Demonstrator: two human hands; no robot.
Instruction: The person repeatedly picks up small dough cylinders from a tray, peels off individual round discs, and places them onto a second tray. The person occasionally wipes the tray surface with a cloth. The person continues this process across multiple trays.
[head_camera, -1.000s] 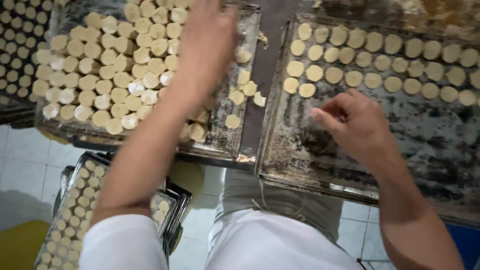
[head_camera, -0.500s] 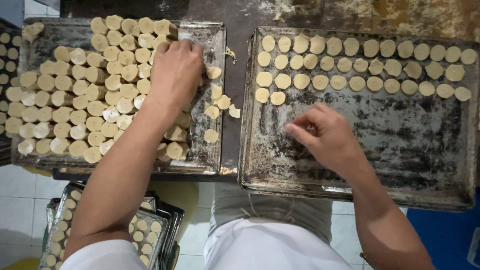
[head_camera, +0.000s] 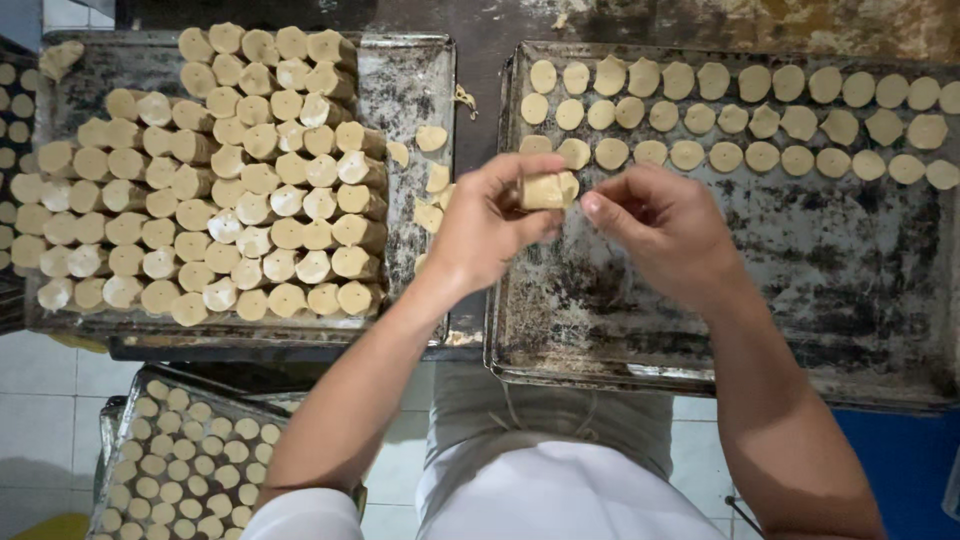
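Dough log held over the right tray.

The left hand has its grip closed round the log; the right hand, fingers curled, meets the log's end, pinch unclear. Beyond the grip lie rows of dough discs. Left of it, stacked logs fill another tray on the dark surface.

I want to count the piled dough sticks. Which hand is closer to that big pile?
Left. The left hand is just right of the pile of dough sticks, holding a dough stack; the right hand is farther right.
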